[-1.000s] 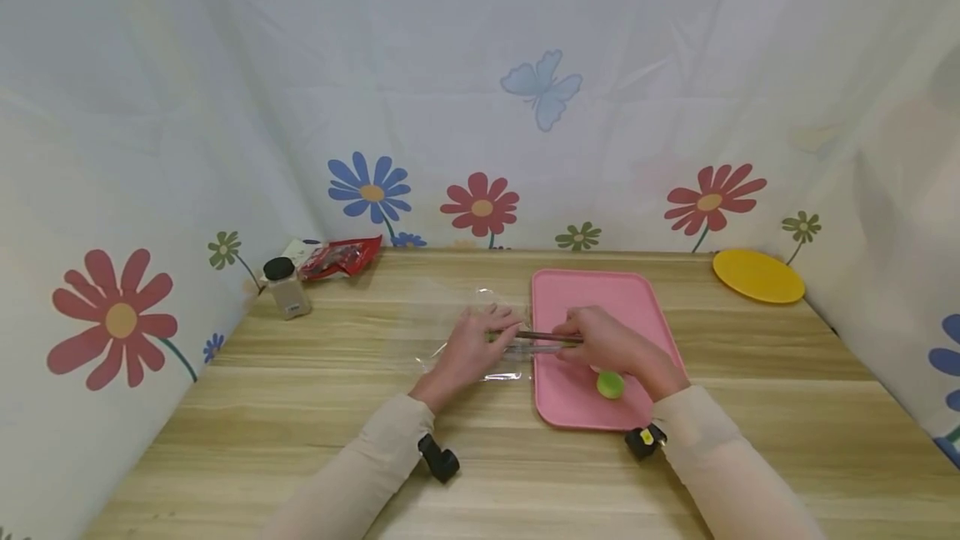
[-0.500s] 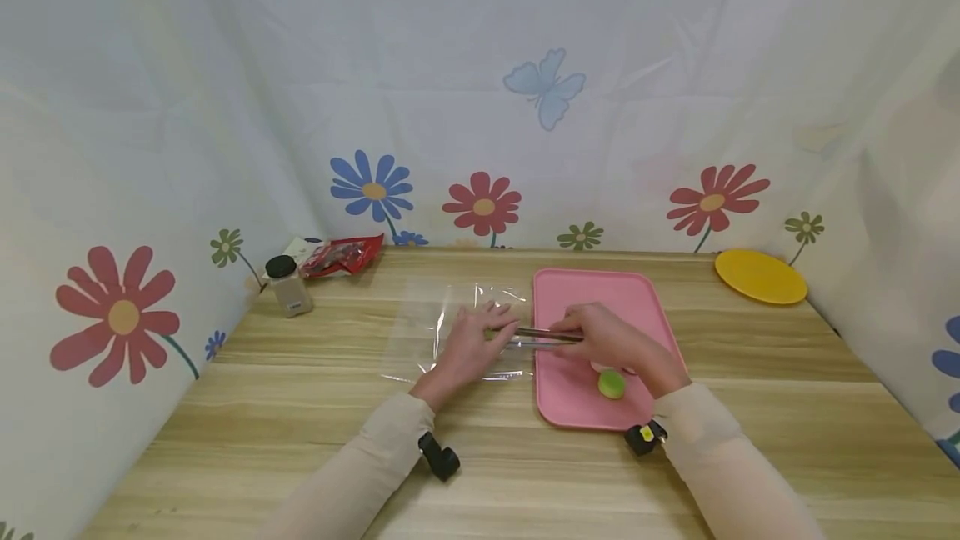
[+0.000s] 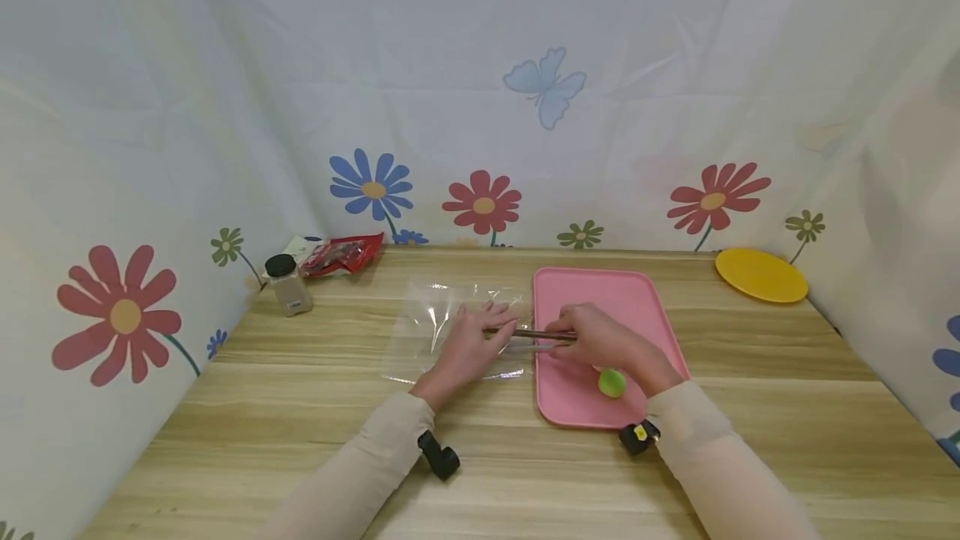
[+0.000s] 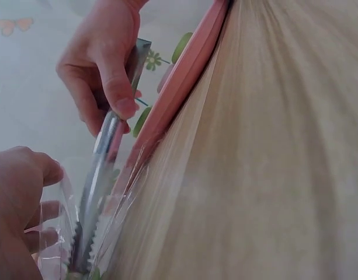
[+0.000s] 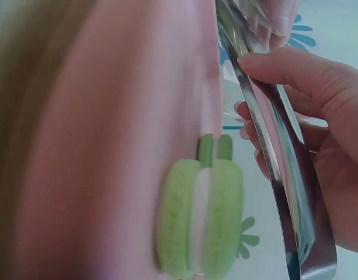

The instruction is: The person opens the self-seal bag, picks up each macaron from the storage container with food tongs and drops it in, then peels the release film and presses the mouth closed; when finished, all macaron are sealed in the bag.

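My right hand [image 3: 600,338] grips metal tongs [image 5: 263,111] above the pink tray [image 3: 562,407]. The toothed ends of the tongs reach left into the mouth of a clear plastic bag [image 3: 415,336] lying on the table. Something green [image 4: 96,273] shows at those ends in the left wrist view, mostly hidden. At the bag's mouth, my left hand [image 3: 467,347] holds the thin film with fingers bent, beside the tongs. A green macaron [image 5: 222,221] with pale filling stands out on the tray below my right hand; more green and pinkish pieces [image 4: 165,78] show behind the tray's rim.
A jar [image 3: 291,290] with a black lid stands at the back left, near a red packet [image 3: 343,255]. At the far right lies a yellow plate [image 3: 761,276]. Flower-printed cloth [image 3: 420,90] encloses the wooden table [image 3: 525,482] at the back and sides.
The right hand and tongs have shifted slightly left toward the bag. The left hand stays at the bag's mouth, and the bag's left part shows more plainly than a second ago.
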Tool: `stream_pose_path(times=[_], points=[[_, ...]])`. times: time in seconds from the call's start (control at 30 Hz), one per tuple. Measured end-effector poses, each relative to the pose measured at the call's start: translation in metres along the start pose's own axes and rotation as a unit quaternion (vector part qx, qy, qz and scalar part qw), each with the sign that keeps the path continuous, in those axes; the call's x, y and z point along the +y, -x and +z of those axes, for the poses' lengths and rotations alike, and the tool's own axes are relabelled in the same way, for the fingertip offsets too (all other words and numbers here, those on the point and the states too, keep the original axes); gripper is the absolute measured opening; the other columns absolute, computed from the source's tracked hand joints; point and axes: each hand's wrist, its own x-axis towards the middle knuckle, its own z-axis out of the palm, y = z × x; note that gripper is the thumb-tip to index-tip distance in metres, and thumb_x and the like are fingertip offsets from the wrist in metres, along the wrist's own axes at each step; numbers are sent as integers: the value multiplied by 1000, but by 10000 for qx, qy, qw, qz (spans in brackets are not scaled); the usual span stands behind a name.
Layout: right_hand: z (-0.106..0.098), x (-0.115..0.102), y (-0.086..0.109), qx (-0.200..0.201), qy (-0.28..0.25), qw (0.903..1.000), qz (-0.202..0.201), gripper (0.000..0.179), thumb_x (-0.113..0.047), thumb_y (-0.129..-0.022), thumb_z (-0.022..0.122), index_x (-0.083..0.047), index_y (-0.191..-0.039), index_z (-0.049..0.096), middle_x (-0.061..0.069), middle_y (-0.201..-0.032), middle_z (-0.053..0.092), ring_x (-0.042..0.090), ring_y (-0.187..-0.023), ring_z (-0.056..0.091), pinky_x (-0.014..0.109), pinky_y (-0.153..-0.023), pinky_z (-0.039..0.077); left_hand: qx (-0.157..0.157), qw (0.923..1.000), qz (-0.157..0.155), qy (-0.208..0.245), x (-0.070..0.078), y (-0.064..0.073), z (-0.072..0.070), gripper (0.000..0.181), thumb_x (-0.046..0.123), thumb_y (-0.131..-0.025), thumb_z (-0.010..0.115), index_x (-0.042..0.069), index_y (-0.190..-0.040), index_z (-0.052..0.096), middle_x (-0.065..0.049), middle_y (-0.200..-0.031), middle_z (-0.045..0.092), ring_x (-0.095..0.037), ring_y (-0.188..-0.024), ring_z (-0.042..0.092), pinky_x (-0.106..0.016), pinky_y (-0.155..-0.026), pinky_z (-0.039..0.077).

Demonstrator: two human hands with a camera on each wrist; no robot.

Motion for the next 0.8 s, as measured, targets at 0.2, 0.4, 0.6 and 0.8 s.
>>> stream_pose_path(times=[0.2, 0.4, 0.6, 0.8], points=[[-2, -1, 1, -29, -38, 9996, 279, 34, -20, -86, 81, -8, -117, 75, -4, -83, 58, 16, -75, 50, 28, -63, 45, 16, 10000, 10, 20, 2, 1, -1, 25, 21, -99, 65, 6, -116, 75, -16, -133, 62, -39, -133, 49, -69, -115, 9], [-1, 0, 0, -72, 115, 9996, 264, 33, -20, -87, 80, -8, -117, 75, -5, -83, 58, 15, -76, 50, 28, -64, 45, -44, 10000, 20, -51, 2, 1, -2, 27, 23, -100, 63, 7, -117, 75, -17, -134, 62, -40, -133, 49, -69, -115, 9], [-4, 3, 1, 91, 103, 9999, 30, 26, -19, -88, 80, -10, -112, 77, -6, -80, 56, 14, -72, 47, 27, -61, 42, 23, 9999, 80, -117, 1, -1, -1, 27, 24, -99, 64, 8, -117, 75, -16, -133, 63, -42, -132, 49, -69, -115, 7], [-5, 5, 1, 53, -45, 9998, -172, 24, -17, -89, 78, -7, -111, 77, -6, -79, 58, 12, -70, 48, 25, -59, 43, 111, 9999, 66, -85, 0, -2, -1, 24, 20, -98, 66, 8, -116, 75, -17, -131, 63, -42, -130, 51, -69, -115, 8]])
